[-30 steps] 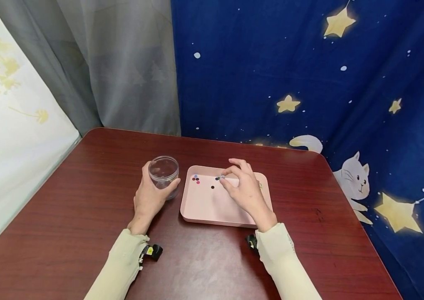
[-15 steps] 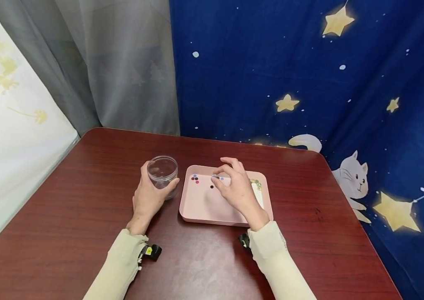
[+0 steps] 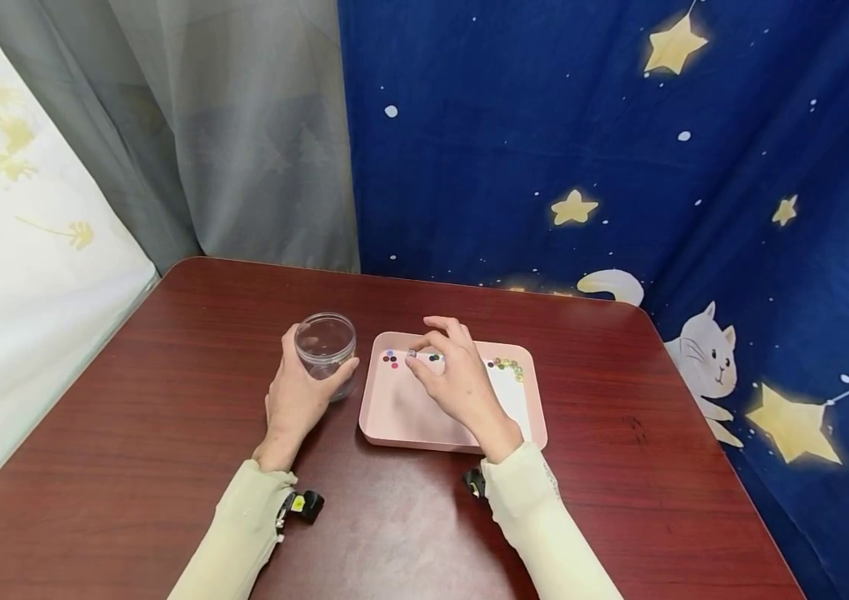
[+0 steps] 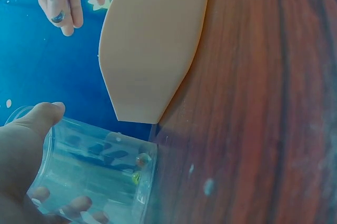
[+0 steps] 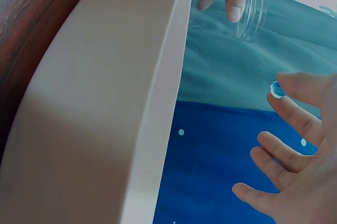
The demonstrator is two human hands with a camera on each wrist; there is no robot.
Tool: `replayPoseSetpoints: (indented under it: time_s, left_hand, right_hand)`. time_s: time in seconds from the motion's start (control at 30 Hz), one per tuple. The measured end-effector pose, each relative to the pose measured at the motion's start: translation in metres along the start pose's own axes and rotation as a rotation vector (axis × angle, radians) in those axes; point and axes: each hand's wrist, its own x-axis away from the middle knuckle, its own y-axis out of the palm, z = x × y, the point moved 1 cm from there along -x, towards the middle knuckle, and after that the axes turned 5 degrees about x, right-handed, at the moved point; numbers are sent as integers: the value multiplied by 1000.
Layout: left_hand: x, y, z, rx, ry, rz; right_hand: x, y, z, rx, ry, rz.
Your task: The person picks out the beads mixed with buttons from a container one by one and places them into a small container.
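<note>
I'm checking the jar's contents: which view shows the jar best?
The left wrist view: close up, the clear jar shows two small beads inside. The head view shows it smaller, gripped by the left hand; the right wrist view, mainly its rim.

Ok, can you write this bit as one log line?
left hand: grips clear jar | right hand: pinches blue piece | pink tray: small coloured pieces inside

High, downward head view; low, close wrist views; jar (image 3: 327, 344) in all.
</note>
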Motion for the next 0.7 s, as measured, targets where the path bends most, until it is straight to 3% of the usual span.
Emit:
replayPoseSetpoints:
  time_s: [0.7]
  left_hand:
    - [0, -2, 2, 1, 12, -6]
  right_hand:
    - [-8, 11, -13, -51, -38, -12]
